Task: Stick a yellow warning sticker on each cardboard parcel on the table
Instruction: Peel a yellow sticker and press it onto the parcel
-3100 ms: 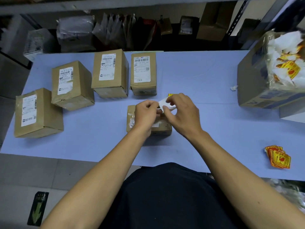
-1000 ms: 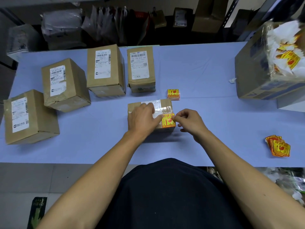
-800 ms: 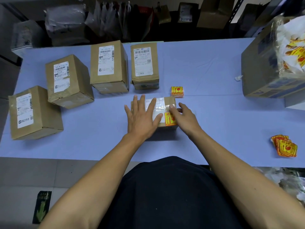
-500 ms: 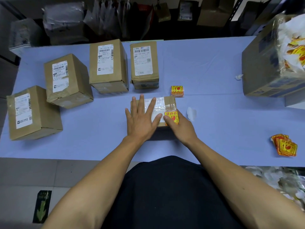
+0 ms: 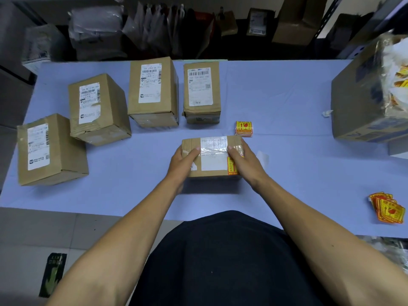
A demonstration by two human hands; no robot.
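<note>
Parcel (image 5: 213, 156) of brown cardboard, small and flat, sits near the front middle of a pale blue worktop (image 5: 287, 102), held at both ends by a person's bare hands. One yellow warning sticker (image 5: 232, 166) with red print is stuck on its top face at the near right corner, beside a white label and a strip of clear tape. Left hand (image 5: 184, 161) clasps the left end, thumb lying over the top; right hand (image 5: 244, 161) clasps the right end the same way, its thumb just above the sticker. Both grips are closed around the box.

Four taller cardboard parcels stand in an arc behind and to the left, each with a white shipping label facing up: one at the far left (image 5: 49, 149), the next (image 5: 98, 109), a third (image 5: 153, 91), and the fourth (image 5: 202, 91) directly behind the held box. No yellow sticker shows on them.

A small stack of yellow stickers (image 5: 243, 128) lies just beyond the held box's far right corner. A white scrap of backing paper (image 5: 262, 156) lies just right of the right hand. A loose pile of stickers (image 5: 387, 207) rests near the worktop's right front edge. A large open carton (image 5: 362, 102) stands at the far right, holding white scraps and more yellow stickers.
</note>
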